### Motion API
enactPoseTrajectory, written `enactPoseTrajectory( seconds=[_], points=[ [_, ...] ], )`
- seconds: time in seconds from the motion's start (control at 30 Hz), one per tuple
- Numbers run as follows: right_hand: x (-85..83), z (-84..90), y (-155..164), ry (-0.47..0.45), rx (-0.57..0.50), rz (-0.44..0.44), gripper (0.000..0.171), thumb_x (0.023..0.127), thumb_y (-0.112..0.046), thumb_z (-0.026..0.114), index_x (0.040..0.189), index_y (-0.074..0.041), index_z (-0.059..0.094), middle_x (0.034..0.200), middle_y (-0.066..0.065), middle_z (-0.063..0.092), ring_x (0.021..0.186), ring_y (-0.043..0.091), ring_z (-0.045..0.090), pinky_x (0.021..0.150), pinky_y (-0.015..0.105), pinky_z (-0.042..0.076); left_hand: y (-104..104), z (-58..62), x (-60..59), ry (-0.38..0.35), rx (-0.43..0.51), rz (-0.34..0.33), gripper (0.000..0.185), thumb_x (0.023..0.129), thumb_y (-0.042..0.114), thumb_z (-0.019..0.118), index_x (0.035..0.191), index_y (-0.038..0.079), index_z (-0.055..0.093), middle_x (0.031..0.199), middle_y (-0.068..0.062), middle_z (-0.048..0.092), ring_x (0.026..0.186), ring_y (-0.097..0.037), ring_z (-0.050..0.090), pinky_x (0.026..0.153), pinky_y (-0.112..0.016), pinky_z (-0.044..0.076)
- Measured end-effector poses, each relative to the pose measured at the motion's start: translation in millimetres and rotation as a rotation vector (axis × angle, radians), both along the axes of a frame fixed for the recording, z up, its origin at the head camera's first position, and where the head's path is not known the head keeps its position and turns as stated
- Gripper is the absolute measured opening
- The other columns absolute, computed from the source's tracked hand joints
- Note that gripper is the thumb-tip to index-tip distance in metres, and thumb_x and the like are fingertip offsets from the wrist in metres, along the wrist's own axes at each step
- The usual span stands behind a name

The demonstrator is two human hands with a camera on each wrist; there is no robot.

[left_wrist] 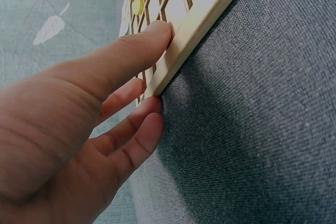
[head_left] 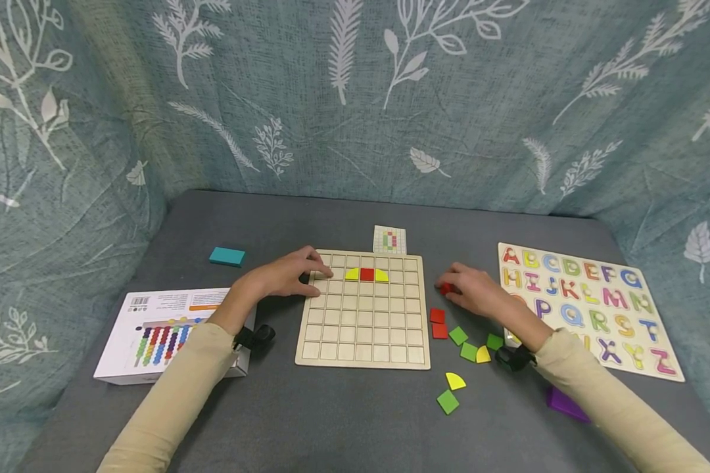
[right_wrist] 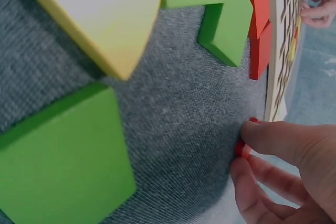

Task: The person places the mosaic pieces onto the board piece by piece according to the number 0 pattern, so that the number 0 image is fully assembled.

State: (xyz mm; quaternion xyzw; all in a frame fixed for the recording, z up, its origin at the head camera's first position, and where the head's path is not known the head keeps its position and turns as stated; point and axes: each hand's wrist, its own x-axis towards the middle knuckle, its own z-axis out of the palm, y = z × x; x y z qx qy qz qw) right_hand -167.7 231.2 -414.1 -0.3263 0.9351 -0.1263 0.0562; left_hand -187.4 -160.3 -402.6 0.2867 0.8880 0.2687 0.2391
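Note:
A wooden grid board (head_left: 355,335) lies in the middle of the table. In one of its upper rows, a red square tile (head_left: 367,274) sits between two yellow quarter-round tiles, the left one (head_left: 352,274) and the right one (head_left: 381,275). My left hand (head_left: 285,274) rests at the board's upper left edge; in the left wrist view its thumb (left_wrist: 152,38) lies on the rim, the other fingers loosely bent beside it. Right of the board, my right hand (head_left: 476,289) pinches another red tile (right_wrist: 242,148) between thumb and fingers, low over the table.
Two red tiles (head_left: 438,323), several green tiles (head_left: 448,402) and two yellow quarter-rounds (head_left: 455,381) lie right of the board. A pattern card (head_left: 389,240) touches its far edge. Around stand an alphabet board (head_left: 603,299), a white box (head_left: 118,341), a teal block (head_left: 227,256) and a purple block (head_left: 567,404).

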Motion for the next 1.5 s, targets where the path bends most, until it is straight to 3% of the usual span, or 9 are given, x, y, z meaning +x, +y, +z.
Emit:
enactPoseTrajectory(
  seconds=[0.23, 0.5, 0.73, 1.07, 1.3, 1.5],
  points=[
    [0.7, -5.5, -0.7, 0.095, -0.052, 0.03, 0.021, 0.084, 0.0, 0.07, 0.103, -0.005, 0.07, 0.097, 0.015, 0.062, 0.076, 0.025, 0.061, 0.064, 0.041, 0.052, 0.8, -1.1, 0.1, 0.013, 0.017, -0.012, 0.042, 0.09, 0.016, 0.07, 0.13, 0.008, 0.061, 0.127, -0.015, 0.044, 0.112, -0.031, 0.051, 0.095, -0.046, 0.045],
    [-8.4, -2.7, -8.6, 0.02, -0.089, 0.028, 0.021, 0.084, 0.0, 0.069, 0.105, -0.004, 0.072, 0.095, 0.014, 0.061, 0.073, 0.019, 0.055, 0.061, 0.031, 0.046, 0.4, -1.1, -0.6, 0.003, 0.011, -0.004, 0.043, 0.09, 0.016, 0.07, 0.131, 0.008, 0.061, 0.127, -0.014, 0.044, 0.111, -0.029, 0.05, 0.094, -0.045, 0.044],
    [-9.4, 3.9, -48.7, 0.111, -0.18, 0.186, 0.017, 0.082, -0.003, 0.075, 0.098, -0.005, 0.072, 0.093, 0.012, 0.063, 0.07, 0.016, 0.056, 0.059, 0.025, 0.046, -0.5, -2.0, 0.0, 0.022, 0.023, -0.025, 0.041, 0.09, 0.015, 0.069, 0.13, 0.007, 0.061, 0.125, -0.015, 0.045, 0.106, -0.028, 0.05, 0.091, -0.043, 0.044],
    [-13.2, -0.8, -88.0, 0.078, -0.204, 0.309, 0.016, 0.084, -0.004, 0.074, 0.099, -0.007, 0.074, 0.096, 0.01, 0.066, 0.079, 0.016, 0.063, 0.065, 0.023, 0.052, 0.3, -0.1, -1.0, -0.003, 0.009, -0.005, 0.042, 0.09, 0.016, 0.07, 0.131, 0.009, 0.061, 0.127, -0.014, 0.043, 0.112, -0.03, 0.05, 0.094, -0.045, 0.044],
    [-14.4, -5.4, -96.1, 0.09, -0.181, 0.315, 0.017, 0.084, -0.002, 0.072, 0.1, -0.006, 0.073, 0.095, 0.01, 0.065, 0.074, 0.015, 0.061, 0.064, 0.021, 0.052, 0.8, 0.0, -1.8, 0.003, 0.007, -0.011, 0.041, 0.09, 0.016, 0.07, 0.13, 0.009, 0.062, 0.127, -0.014, 0.044, 0.109, -0.028, 0.05, 0.093, -0.045, 0.044],
    [-12.7, -9.0, -98.6, 0.106, -0.148, 0.275, 0.017, 0.084, -0.004, 0.073, 0.101, -0.004, 0.071, 0.096, 0.009, 0.066, 0.079, 0.017, 0.065, 0.069, 0.026, 0.054, -0.3, -0.2, -0.3, -0.008, 0.01, 0.001, 0.041, 0.09, 0.016, 0.07, 0.13, 0.01, 0.062, 0.127, -0.013, 0.044, 0.111, -0.029, 0.05, 0.093, -0.044, 0.044]
  ],
)
